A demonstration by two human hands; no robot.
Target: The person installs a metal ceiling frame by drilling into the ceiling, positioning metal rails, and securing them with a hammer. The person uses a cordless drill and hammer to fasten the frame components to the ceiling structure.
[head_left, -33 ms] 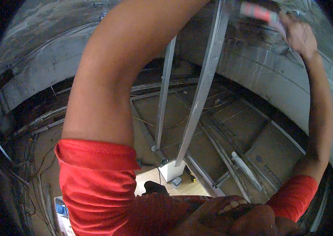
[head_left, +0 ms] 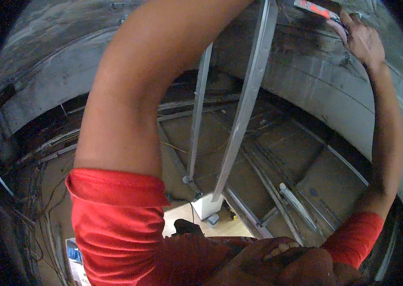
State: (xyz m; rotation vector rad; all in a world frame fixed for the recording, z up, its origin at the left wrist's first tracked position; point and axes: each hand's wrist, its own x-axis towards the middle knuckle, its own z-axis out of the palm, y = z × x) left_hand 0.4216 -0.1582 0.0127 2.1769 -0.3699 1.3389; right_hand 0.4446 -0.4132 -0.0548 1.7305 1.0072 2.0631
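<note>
My right hand (head_left: 366,45) is raised at the upper right, close to the rough concrete overhead. Its fingers are closed round a stick-shaped tool with a white and orange shaft (head_left: 317,8). The tool points up and to the left, and its far end runs out at the top edge, so its kind cannot be told. My left arm (head_left: 125,90) reaches up across the view, and its hand is beyond the top edge. Beside that arm stands a long metal channel (head_left: 249,95), slanting from the top down to the opening below.
A second, thinner metal upright (head_left: 200,109) stands left of the channel. Brownish ceiling boards (head_left: 301,167) on metal rails lie below, with loose cables (head_left: 44,214) at the left. Through an opening, a wooden floor (head_left: 230,229) shows far down. A concrete beam (head_left: 320,90) runs along the right.
The tool in my right hand was blurred and slightly lower; now it is sharp and a little higher. My left arm has hardly moved.
</note>
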